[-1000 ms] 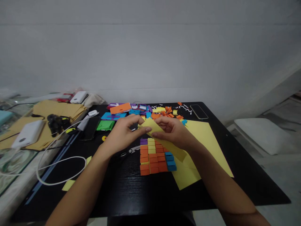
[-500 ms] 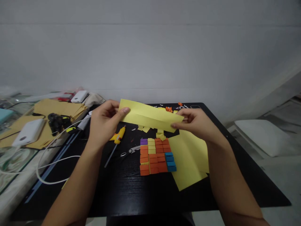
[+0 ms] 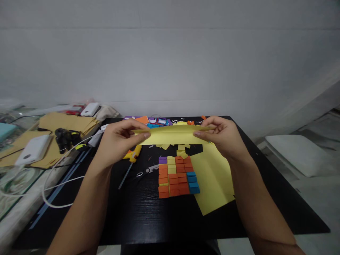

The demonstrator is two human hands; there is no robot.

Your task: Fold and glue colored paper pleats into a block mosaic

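Observation:
Held up above the black table is a yellow paper strip (image 3: 172, 137), creased lengthwise, its upper part tilted back. My left hand (image 3: 123, 138) pinches its left end between thumb and fingers. At the right end, my right hand (image 3: 219, 134) grips it the same way. Below lies a block of folded paper pieces (image 3: 176, 177) in orange, yellow, blue and purple. Larger yellow paper (image 3: 215, 180) rests to its right, partly behind my right forearm. Scissors (image 3: 148, 170) and a yellow glue gun (image 3: 135, 154) with a glue stick are left of the block.
Yellow scraps (image 3: 183, 147) and coloured paper pieces (image 3: 148, 121) lie toward the back of the black table (image 3: 135, 219). At the left are brown envelopes (image 3: 66, 122), a white device (image 3: 34, 149) and white cables. A white stool (image 3: 292, 154) stands at the right.
The strip has been levelled and tilted, with its upper part now leaning back. My left hand has turned slightly and shifted right. Coloured pieces behind the strip have come into view.

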